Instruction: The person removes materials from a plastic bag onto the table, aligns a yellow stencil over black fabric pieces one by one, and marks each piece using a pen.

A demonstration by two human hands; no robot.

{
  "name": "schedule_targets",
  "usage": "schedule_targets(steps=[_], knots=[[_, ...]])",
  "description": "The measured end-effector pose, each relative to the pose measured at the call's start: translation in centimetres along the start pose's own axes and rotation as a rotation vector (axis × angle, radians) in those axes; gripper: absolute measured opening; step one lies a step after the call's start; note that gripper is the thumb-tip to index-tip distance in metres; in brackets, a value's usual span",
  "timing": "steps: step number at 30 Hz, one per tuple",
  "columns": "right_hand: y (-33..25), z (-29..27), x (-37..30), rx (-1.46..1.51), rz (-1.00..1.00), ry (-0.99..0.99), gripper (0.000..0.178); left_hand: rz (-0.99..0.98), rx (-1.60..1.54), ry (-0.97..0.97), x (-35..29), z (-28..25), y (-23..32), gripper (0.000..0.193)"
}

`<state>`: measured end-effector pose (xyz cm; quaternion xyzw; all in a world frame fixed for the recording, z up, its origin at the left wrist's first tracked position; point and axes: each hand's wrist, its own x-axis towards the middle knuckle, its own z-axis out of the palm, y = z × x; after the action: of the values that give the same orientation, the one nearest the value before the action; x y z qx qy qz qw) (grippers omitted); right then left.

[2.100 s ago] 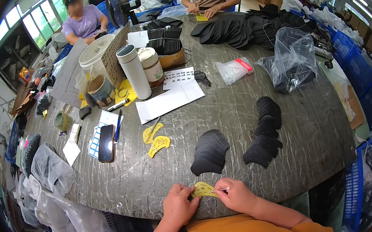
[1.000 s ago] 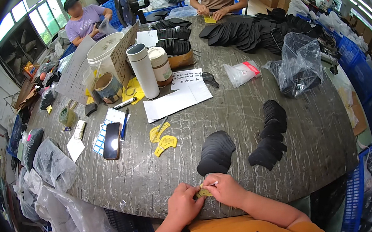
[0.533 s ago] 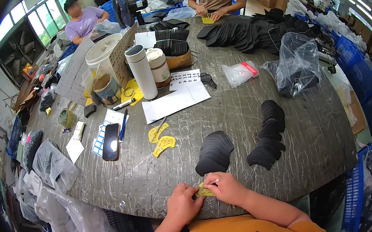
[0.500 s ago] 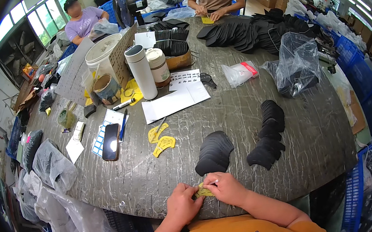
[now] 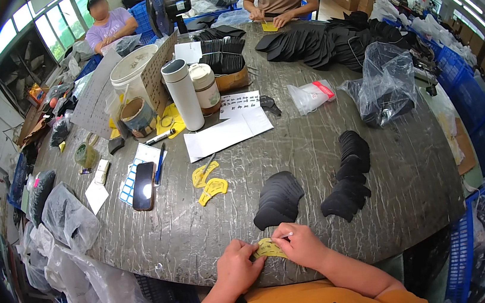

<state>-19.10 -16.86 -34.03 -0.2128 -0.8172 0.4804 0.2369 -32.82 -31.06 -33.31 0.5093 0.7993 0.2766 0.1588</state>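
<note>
At the near edge of the round grey table, my left hand and my right hand pinch a small yellow curved piece between their fingertips. Just beyond my hands lies a fanned stack of black flat pieces, and a second, longer stack of black pieces lies to its right. Two more yellow curved pieces rest on the table to the left of the first stack.
A black phone, white paper sheets, a white flask, a jar and a white bucket stand further back. A clear bag of black pieces sits at right. Two other people work at the far side.
The view has shifted slightly. My hands stay at the table's near edge, working the yellow piece between the fingers; nothing else has moved.
</note>
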Motion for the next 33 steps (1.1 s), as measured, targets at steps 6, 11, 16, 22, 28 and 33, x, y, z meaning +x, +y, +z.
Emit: schedule_targets(steps=[6,11,16,22,28,33], knots=[[0.4,-0.7,-1.5,-0.013,0.010,0.016,0.006,0.010,0.004,0.005,0.1,0.0,0.1,0.030],[-0.4,-1.1,-1.9,0.007,0.013,0.019,0.007,0.021,0.012,0.015,0.0,0.1,-0.1,0.029],[-0.1,-1.6,-3.0,0.011,0.034,0.018,0.008,0.014,-0.001,0.015,0.0,0.2,0.0,0.029],[-0.4,-2.2,-4.1,-0.019,0.044,0.018,0.007,0.008,0.000,0.013,0.0,0.2,-0.1,0.030],[-0.7,-2.2,-5.5,-0.087,0.004,0.018,0.006,0.017,0.005,0.026,0.1,0.2,0.0,0.029],[-0.5,-2.5,-4.8,-0.040,-0.006,0.153,0.006,0.058,-0.028,0.089,-0.6,0.8,-0.3,0.029]])
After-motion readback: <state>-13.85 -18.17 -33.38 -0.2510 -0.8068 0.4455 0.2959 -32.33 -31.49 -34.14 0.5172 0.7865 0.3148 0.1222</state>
